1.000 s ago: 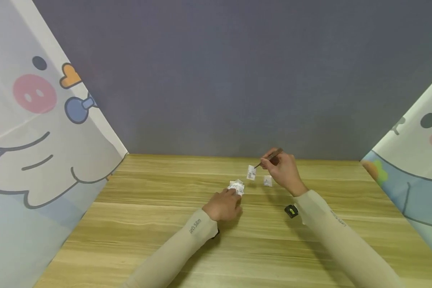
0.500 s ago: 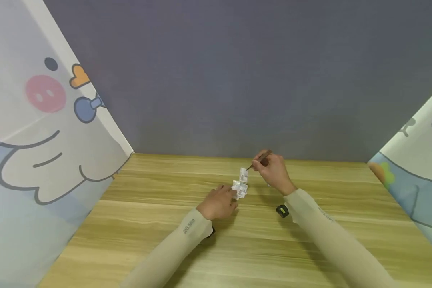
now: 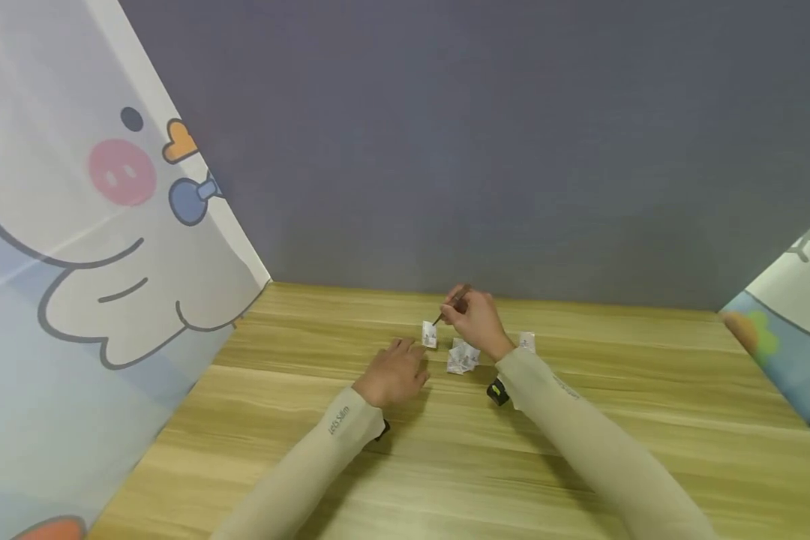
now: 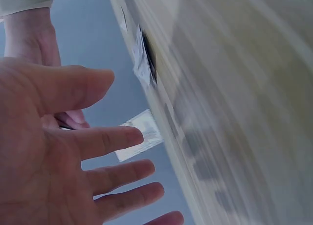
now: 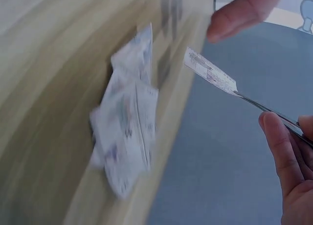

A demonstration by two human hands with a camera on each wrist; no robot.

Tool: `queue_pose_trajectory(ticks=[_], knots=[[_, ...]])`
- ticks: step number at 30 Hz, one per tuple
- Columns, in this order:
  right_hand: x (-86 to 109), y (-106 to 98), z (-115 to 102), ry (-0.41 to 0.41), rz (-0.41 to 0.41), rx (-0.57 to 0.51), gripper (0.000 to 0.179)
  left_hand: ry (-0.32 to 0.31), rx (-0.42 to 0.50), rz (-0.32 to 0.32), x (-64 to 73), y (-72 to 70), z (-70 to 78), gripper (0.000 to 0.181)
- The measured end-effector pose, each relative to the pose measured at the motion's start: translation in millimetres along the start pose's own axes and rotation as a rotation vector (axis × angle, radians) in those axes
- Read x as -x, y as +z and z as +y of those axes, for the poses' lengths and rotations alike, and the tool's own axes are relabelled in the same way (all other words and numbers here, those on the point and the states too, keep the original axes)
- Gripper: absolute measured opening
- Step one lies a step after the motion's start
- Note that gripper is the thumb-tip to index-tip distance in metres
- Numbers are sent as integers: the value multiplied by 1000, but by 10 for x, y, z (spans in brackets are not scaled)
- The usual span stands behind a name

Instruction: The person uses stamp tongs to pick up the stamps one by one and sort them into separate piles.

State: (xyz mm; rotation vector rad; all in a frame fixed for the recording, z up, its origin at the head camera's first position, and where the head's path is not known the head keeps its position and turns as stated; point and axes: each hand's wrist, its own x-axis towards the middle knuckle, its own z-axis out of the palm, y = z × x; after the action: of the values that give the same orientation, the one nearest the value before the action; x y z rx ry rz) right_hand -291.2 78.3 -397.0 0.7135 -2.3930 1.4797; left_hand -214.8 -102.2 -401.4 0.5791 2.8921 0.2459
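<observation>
My right hand (image 3: 478,324) pinches a pair of dark, slim tweezers (image 5: 269,109). Their tips grip a small white printed packet (image 5: 210,72) by one end, and it hangs above the table. My left hand (image 3: 393,373) is just left of that packet, palm down with its fingers spread and holding nothing. In the left wrist view the packet (image 4: 152,128) shows partly behind the index finger. Between the two hands lies a loose pile of similar white packets (image 3: 463,357), overlapping one another.
One more white packet (image 3: 527,342) lies apart on the wooden table (image 3: 351,465), right of the pile. A grey wall (image 3: 432,165) rises behind the table, and cartoon-printed panels (image 3: 121,247) flank both sides.
My right hand has carried the packet in the tweezers leftward past the pile. The left hand has come away from the pile to its left. The head view has turned left.
</observation>
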Motion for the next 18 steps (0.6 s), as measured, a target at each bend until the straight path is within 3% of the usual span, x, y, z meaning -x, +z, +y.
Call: queue_pose_trajectory(ticks=[9, 18], knots=[[-142, 394, 45, 118, -36, -43, 6, -47, 31, -28, -3, 10, -138, 58], [-245, 633, 60, 136, -80, 9, 10, -96, -2, -51, -36, 60, -239, 57]])
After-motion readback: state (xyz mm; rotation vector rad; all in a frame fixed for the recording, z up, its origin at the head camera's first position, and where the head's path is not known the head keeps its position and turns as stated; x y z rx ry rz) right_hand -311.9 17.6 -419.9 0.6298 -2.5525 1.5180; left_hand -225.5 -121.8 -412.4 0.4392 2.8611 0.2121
